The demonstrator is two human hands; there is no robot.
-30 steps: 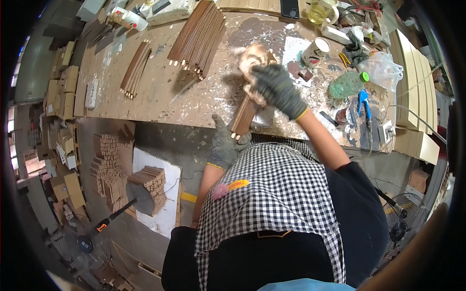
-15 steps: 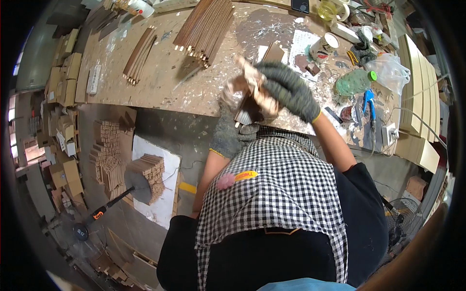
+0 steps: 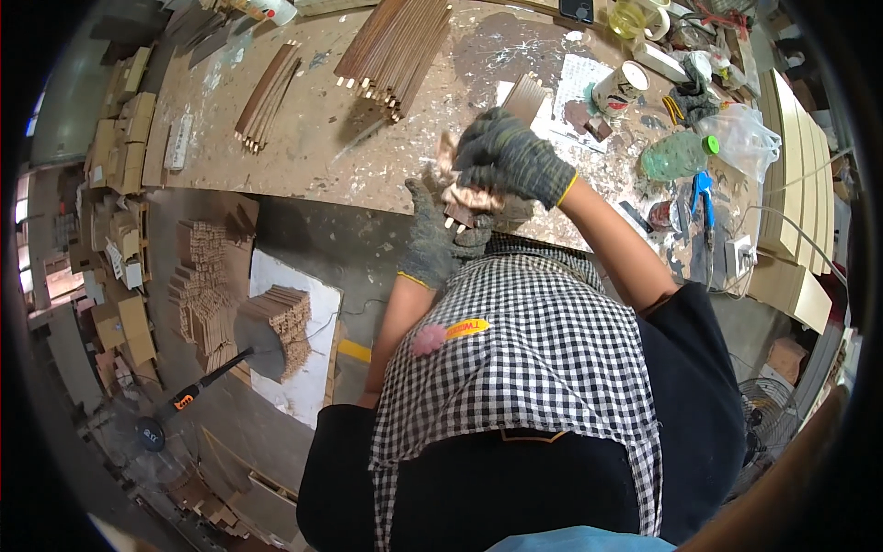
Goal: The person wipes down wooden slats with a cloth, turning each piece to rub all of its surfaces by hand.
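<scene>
R hand (image 3: pixel 517 156) w/ cloth (image 3: pixel 475 198) on strips (image 3: pixel 458 217) — L hand (image 3: pixel 430 241) prob. holding.

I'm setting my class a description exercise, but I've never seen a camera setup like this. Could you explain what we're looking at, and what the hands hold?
There is no machine here: these are a person's own hands, in dark gloves. The view comes from a wide fisheye camera worn on the person's head, looking down, so straight edges bend near the rim.

The right hand grips a crumpled cloth over some dark wooden strips. The left hand is beside their near ends; how firmly it holds them is hard to tell.

On the stained table lie a large bundle and a small bundle of similar strips. To the right are a cup and a green-capped bottle.
</scene>
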